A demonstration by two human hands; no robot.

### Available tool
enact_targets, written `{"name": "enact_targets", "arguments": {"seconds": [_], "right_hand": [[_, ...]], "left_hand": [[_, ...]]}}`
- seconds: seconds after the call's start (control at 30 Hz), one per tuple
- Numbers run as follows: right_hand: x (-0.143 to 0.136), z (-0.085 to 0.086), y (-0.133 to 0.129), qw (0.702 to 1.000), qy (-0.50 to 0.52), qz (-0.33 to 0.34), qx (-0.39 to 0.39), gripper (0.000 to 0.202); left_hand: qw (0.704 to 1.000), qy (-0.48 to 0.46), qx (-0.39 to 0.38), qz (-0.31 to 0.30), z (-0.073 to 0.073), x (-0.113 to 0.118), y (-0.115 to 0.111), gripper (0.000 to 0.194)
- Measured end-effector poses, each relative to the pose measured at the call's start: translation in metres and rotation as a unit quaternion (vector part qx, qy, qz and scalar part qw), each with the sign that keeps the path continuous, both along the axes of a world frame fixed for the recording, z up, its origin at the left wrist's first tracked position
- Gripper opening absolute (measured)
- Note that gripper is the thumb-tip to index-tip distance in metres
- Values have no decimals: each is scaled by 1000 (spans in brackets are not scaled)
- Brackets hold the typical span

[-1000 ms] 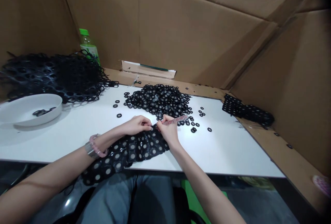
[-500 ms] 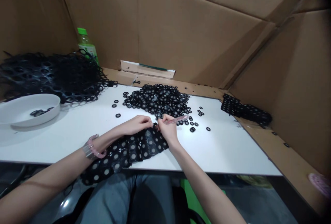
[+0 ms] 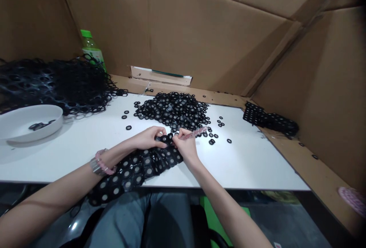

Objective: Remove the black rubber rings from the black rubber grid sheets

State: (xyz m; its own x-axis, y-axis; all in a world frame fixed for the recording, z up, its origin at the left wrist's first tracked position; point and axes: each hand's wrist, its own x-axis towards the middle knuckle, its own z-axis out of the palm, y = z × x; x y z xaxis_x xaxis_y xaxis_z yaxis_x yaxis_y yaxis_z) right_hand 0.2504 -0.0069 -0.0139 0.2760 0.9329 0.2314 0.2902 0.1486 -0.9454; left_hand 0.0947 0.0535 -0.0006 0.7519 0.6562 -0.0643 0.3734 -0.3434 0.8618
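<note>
At a white tabletop point(image 3: 243, 160), the left hand point(image 3: 147, 138) pinches a dotted black sheet point(image 3: 160, 160), likely light, floppy, best edge-held; the right hand point(image 3: 187, 148) pinches a translucent stick point(image 3: 198, 131).

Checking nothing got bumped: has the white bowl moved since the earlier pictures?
No: the white bowl keeps its place relative to the black mesh heap; the view shifted.

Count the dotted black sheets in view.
2. The first sheet is in the left hand and extends past the near edge of the table; the second sheet lies bunched by the right cardboard wall. Folds may hide more.
</note>
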Motion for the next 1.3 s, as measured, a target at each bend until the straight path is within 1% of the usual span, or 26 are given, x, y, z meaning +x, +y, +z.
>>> {"name": "enact_targets", "arguments": {"seconds": [0.2,0.4,0.6,0.67,0.87,1.0,1.07,1.13,1.2,1.27,1.3], "right_hand": [[0,2,-1,1000,25,7,-10,25],[-1,3,-1,1000,-2,17,3,26],[0,0,0,1000,10,20,-7,26],[-1,0,0,1000,-6,26,-1,27],[-5,3,-3,993,-105,38,35,27],[-8,4,-6,990,-127,44,45,28],[-8,3,-6,989,-130,44,45,27],[-7,1,-4,991,-120,41,42,27],[-5,-1,-1,996,-74,33,27,26],[-3,-3,1,1000,-9,29,7,25],[-2,-3,1,999,22,29,1,25]], "left_hand": [[1000,-6,-2,5,-1,1,1,28],[1000,-12,-3,2,-1,1,0,27],[1000,-1,1,9,2,1,-1,26],[1000,-1,-4,8,2,1,-1,26],[999,-27,-35,-4,0,0,1,28],[996,-47,-73,-13,4,0,0,29],[996,-45,-75,-13,5,0,0,30],[999,-24,-45,-8,6,-2,0,31],[1000,17,25,8,8,-4,-2,31],[987,66,140,44,13,-5,-11,31],[971,86,212,69,18,-5,-18,31]]}}
